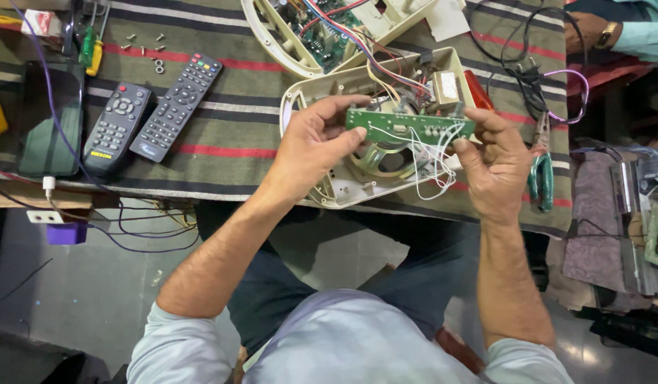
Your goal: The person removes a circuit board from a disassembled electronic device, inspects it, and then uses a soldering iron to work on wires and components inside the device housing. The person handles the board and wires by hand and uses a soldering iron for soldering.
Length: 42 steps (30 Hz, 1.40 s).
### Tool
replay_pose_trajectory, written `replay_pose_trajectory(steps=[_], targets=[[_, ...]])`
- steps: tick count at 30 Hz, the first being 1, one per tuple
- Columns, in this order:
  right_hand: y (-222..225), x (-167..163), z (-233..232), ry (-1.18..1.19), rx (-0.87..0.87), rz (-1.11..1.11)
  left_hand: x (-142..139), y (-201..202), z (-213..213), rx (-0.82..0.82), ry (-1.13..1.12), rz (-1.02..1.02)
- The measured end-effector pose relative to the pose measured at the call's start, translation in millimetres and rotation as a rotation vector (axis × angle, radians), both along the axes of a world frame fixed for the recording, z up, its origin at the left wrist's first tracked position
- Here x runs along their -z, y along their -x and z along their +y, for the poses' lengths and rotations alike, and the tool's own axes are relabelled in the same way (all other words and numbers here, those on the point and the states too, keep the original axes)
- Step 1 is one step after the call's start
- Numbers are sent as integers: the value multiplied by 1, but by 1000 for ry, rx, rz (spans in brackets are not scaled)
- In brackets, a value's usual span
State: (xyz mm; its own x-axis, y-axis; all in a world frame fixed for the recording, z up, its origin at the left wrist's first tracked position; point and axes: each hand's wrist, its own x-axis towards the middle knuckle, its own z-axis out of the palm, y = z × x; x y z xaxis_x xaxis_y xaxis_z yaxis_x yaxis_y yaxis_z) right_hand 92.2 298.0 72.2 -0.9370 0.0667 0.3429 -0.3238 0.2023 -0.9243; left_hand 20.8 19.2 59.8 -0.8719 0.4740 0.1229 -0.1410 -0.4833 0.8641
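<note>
Tablecloth (229,135): striped olive fabric over the bench, red and dark bands, bearing everything below.
Near casing half (322,178): cream plastic shell, open, with a round speaker (382,158) and a small transformer (446,87) inside; lies directly under the hands.
Far casing half (279,35): matching cream shell at the far edge, holding a larger board and red-blue wiring.
Phone (48,117): dark, far left, cable plugged in.
Remotes (155,114): two, dark, side by side left of the casing.
Pliers (541,171): green-handled, right of the casing.
Circuit board (407,124): narrow green strip held level above the near shell, tethered to it by thin white wires (428,160). Judged light, stiff, fragile at the solder joints; best held by the bare short ends, wires left slack.
Left hand (315,146): thumb and fingers pinch the board's left end.
Right hand (496,160): fingertips pinch the board's right end.
Screws (144,46): loose, scattered far left.
</note>
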Motion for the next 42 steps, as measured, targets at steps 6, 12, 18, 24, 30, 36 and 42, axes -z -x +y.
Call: replay_pose_trajectory(steps=[6,12,18,24,30,36,42], targets=[[-3,-20,-14,-204,174,131,1,-2,0,-24,-13,-35],[-21,-57,-44,-794,238,268,0,-5,2,-31,18,-18],[-19,-67,-71,-1018,191,281,-4,-12,-2,-20,13,34],[-26,-66,-77,-1110,203,275,-2,-12,-2,-41,39,10],[-35,-58,-81,-1056,192,353,1,-10,0,-54,31,2],[-43,-34,-96,-1009,152,406,1,-10,-2,-59,20,-47],[-44,-22,-93,-907,166,395,2,-6,-4,-40,17,-45]])
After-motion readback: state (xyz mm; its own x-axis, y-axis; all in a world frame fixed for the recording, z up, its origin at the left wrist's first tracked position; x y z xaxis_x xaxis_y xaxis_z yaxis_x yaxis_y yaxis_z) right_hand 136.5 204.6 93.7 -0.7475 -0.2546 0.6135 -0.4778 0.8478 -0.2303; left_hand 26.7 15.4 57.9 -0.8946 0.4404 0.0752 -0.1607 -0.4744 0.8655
